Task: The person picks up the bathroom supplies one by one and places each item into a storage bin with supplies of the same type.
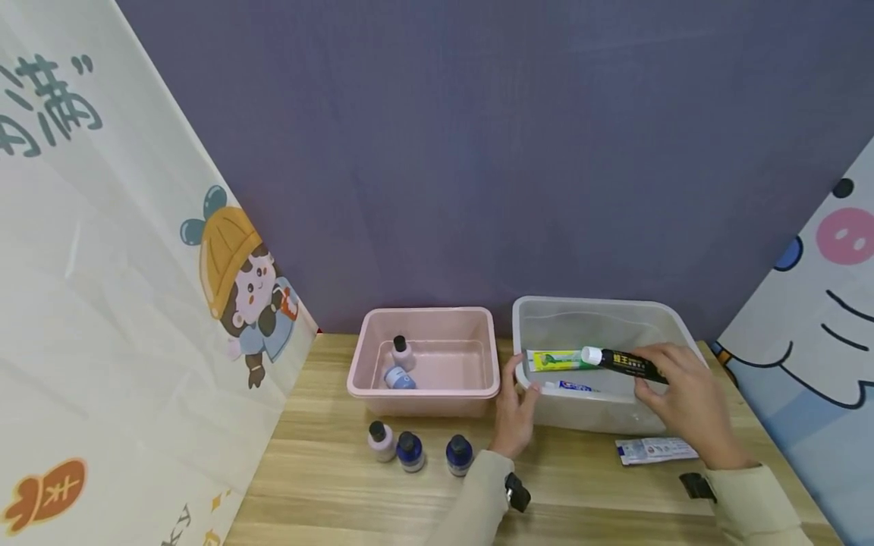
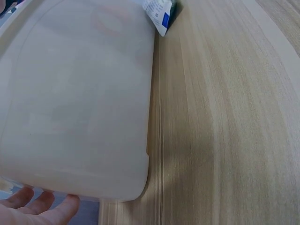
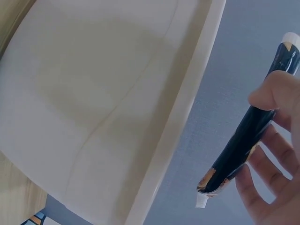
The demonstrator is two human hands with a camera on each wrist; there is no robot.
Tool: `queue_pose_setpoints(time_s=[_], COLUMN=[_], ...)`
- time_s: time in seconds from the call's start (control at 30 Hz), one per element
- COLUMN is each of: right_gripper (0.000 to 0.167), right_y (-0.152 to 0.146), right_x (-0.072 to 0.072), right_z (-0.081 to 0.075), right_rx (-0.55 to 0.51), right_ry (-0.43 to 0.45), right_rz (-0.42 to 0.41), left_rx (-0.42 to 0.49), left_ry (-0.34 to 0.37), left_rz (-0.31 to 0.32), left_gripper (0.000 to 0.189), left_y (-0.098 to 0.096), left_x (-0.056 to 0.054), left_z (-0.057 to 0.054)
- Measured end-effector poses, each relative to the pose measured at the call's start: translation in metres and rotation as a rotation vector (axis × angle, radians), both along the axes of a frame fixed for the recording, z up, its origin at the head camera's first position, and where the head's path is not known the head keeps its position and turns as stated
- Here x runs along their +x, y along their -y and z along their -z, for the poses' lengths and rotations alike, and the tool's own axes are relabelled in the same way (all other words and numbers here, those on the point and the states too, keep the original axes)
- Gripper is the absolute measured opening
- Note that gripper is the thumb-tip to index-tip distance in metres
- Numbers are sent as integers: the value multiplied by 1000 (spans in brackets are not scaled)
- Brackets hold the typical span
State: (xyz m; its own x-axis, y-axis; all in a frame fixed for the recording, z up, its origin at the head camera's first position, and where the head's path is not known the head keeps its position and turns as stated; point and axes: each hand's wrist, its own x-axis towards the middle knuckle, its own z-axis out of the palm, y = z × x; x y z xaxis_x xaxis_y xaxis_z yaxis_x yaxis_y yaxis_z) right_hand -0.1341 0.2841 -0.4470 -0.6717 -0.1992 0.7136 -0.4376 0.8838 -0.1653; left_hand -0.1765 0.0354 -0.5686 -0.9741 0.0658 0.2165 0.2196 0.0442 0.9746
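While holding the white box [image 1: 587,417] at its near left corner with the left hand [image 1: 514,417], grips a black tube [image 1: 624,364] in the right hand [image 1: 690,398]. Pinches that tube between right thumb and pointing finger, with the other right fingers spread apart. Holds it up over the right part of the white box, with its white cap [image 1: 591,356] toward the box's left edge. Has the left thumb at the front of the corner and the left fingers on the short side.

Can see inside the white box a yellow tube [image 1: 554,361] by the left edge and a blue tube [image 1: 576,387] closer to the front edge, partly hidden by the front wall. Can see a pale tube [image 1: 655,450] lying on the table [image 1: 321,485], just in front of the white box, toward the table's right edge.

Shows a pink box [image 1: 423,406] near the table's back left corner, with a pink bottle [image 1: 403,357] and a light blue bottle [image 1: 399,378] inside, near its left edge. Shows, in front of the pink box, another pink bottle [image 1: 382,446] near one dark blue bottle [image 1: 411,455], and a second dark blue bottle [image 1: 460,456] farther right, all standing.
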Motion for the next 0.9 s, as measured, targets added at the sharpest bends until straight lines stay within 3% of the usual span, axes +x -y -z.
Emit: queue_pose_setpoints(time_s=[0.5, 0.9], right_gripper=[50, 51], right_y=[-9, -19], right_x=[-15, -32], right_z=[-16, -24], right_rx=[87, 97], right_ry=[19, 128], right_rz=[-1, -10], left_rx=[-12, -40], left_ry=[-1, 30], left_rz=[8, 11], left_gripper=[57, 57], left_y=[1, 1], left_x=[0, -2], left_z=[-1, 0])
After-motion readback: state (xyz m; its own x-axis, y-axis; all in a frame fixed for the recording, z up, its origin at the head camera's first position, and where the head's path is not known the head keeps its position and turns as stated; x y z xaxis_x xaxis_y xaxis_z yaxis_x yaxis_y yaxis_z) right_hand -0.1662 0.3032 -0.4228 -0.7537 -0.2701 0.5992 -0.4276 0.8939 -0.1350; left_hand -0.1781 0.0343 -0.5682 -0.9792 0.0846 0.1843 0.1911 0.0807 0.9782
